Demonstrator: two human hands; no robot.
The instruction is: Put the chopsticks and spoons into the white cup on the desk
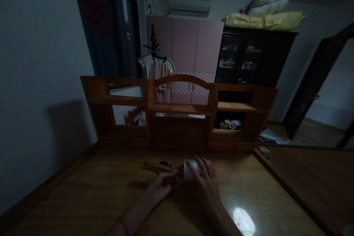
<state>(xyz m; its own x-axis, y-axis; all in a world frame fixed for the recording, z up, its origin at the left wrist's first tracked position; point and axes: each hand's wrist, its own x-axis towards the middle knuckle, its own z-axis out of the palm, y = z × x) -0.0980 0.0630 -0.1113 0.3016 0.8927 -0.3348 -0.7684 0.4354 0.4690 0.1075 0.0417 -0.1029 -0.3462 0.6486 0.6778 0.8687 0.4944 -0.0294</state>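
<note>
A white cylindrical cup (188,173) is tipped on its side above the wooden desk (110,184), its mouth toward the left. My right hand (207,179) is wrapped over it from above and the right. Several thin, yellowish-brown sticks (156,167) extend leftward from the cup's mouth. My left hand (162,184) closes round them close to the cup. Behind the sticks shows a small dark rounded piece (163,163), too dim to name. A pale curved edge (179,179) appears just below the cup's mouth, partly hidden by my fingers.
At the desk's back edge stands a wooden shelf unit (181,108) with compartments and small drawers. A white wall (41,99) borders the left side. To the right, a raised wooden edge (284,188) runs along the desk. Light glares on the desktop near my right forearm.
</note>
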